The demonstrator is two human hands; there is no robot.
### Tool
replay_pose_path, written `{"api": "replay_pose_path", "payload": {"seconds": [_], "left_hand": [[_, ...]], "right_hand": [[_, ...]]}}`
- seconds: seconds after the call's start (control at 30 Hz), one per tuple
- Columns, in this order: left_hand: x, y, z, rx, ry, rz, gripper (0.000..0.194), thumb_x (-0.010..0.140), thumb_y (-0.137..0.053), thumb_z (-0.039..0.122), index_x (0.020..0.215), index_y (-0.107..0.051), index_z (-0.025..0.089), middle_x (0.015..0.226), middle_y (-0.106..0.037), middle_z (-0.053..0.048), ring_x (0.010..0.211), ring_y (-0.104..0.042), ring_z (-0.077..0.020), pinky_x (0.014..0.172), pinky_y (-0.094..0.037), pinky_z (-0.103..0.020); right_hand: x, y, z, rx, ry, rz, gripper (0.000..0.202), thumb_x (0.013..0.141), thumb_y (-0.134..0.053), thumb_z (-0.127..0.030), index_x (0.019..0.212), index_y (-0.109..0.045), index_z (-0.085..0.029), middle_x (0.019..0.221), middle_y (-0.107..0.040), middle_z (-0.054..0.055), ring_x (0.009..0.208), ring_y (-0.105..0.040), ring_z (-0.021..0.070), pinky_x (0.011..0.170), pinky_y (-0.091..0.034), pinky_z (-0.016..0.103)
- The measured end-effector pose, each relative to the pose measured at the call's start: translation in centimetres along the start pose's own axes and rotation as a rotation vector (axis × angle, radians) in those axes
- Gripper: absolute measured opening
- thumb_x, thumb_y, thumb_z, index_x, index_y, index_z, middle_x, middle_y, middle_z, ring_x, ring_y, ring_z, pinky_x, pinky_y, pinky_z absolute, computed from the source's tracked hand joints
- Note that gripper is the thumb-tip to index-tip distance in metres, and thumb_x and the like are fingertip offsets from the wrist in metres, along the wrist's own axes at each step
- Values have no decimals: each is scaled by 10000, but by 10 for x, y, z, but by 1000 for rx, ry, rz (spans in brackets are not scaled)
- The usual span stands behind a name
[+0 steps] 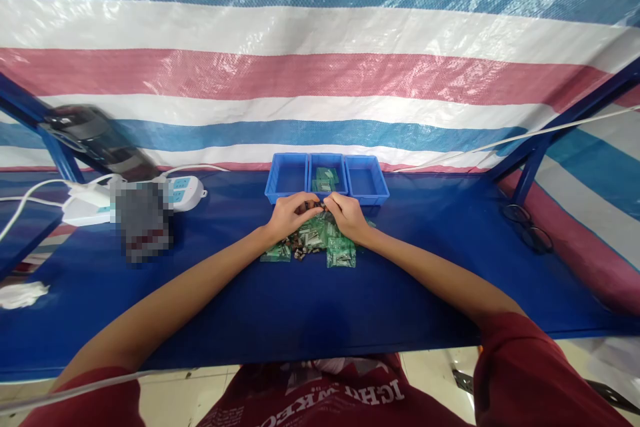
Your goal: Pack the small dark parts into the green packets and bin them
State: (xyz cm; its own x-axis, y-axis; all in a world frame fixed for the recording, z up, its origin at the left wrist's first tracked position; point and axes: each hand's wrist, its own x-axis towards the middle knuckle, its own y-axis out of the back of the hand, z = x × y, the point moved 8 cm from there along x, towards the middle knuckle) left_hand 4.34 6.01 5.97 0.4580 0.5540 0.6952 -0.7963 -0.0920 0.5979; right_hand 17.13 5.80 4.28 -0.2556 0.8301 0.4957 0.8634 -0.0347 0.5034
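My left hand [289,217] is closed, its fingers curled around small dark brown parts [315,205] too small to name. Against it, my right hand [349,217] pinches at the same spot, thumb and fingertips together on one small dark part. Below both hands lies a heap of green-tinted clear plastic bags [341,253] with silvery metal pieces inside. Loose brown and silver pieces [300,252] are scattered at the heap's front. Part of the heap is hidden under my hands.
Behind my hands stand three joined blue trays [367,199]; the middle one holds green bags [326,179]. On the left are a white power strip [187,192], a blurred dark object [143,220] and a black bottle [100,140]. Glasses [534,230] lie far right on the blue table [425,307].
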Motion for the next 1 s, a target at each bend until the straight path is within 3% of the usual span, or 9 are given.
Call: {"api": "replay_pose_path", "payload": {"seconds": [0.3, 1.0], "left_hand": [[0, 1, 2, -4, 25, 17, 175, 874, -588, 303, 973, -642, 169, 677, -618, 5, 488, -471, -61, 539, -416, -187], [1, 0, 0, -2, 42, -16, 183, 887, -564, 306, 972, -645, 166, 695, -641, -1, 492, -489, -63, 534, -414, -188]], "right_hand": [[1, 1, -1, 48, 7, -3, 344, 963, -370, -395, 749, -534, -182, 683, -544, 11, 645, -505, 138, 644, -365, 244], [1, -3, 2, 15, 1, -22, 387, 974, -342, -381, 705, -530, -176, 674, -560, 15, 650, -527, 136, 655, -366, 247]]}}
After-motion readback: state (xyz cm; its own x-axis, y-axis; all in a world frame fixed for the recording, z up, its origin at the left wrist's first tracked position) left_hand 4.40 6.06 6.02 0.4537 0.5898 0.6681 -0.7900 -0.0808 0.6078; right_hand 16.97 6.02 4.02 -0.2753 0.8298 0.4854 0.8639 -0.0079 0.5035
